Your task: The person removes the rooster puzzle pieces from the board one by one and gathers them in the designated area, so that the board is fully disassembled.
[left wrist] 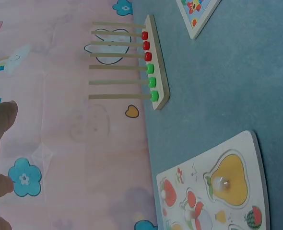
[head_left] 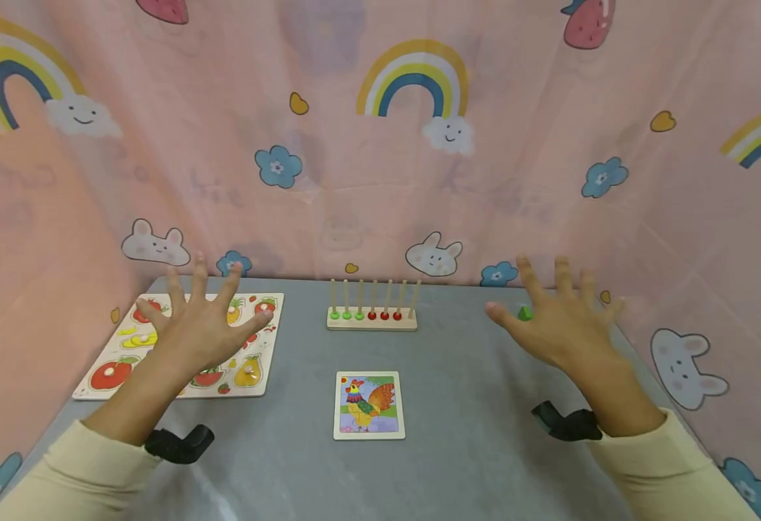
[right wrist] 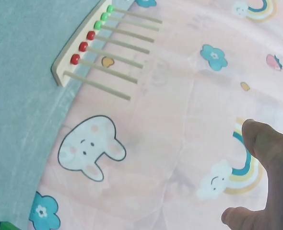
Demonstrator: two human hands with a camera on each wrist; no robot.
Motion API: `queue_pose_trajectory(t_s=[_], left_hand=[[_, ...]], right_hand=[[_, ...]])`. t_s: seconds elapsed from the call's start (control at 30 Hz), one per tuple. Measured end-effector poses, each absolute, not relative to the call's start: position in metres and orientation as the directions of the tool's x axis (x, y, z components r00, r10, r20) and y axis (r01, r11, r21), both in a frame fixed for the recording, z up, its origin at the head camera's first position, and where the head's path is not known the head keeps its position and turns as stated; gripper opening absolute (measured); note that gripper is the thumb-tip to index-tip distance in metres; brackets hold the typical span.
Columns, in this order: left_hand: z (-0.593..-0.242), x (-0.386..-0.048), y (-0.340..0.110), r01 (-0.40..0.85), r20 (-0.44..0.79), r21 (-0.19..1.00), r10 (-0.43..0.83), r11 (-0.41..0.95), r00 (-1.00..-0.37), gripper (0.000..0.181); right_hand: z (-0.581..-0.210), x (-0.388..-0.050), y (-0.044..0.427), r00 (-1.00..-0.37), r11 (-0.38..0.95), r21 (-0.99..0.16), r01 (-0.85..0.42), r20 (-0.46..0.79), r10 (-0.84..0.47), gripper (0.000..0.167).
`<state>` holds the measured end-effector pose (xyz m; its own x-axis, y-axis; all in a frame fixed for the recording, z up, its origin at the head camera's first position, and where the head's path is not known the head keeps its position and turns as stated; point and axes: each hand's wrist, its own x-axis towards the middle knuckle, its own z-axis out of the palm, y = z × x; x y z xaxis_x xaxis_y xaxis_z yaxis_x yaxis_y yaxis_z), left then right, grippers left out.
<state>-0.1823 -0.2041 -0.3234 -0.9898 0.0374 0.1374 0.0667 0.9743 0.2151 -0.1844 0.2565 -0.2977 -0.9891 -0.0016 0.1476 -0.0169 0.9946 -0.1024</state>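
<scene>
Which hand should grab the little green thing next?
Probably the right hand: it's empty and open, and in the head view the green piece shows right beside its thumb. The left hand is far across, over the fruit board.

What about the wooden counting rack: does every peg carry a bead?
No, in the right wrist view the end peg beside the red beads is bare.

Pale cream sleeves (head_left: 68,477), plain cuffs (head_left: 110,454), bent black wrist pieces (head_left: 180,444), perhaps camera straps, bare hands (head_left: 201,329)
</scene>
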Motion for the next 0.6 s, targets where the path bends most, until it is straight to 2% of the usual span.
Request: queue_pose_trajectory(t_s=[0.6], left_hand=[[-0.346, -0.175, -0.180, 0.179, 0.225, 0.236, 0.125, 0.955, -0.966, 0.092]], right_hand=[[-0.310, -0.174, 0.228, -0.984, 0.986, -0.125, -0.111, 0.153, -0.092, 0.096]])
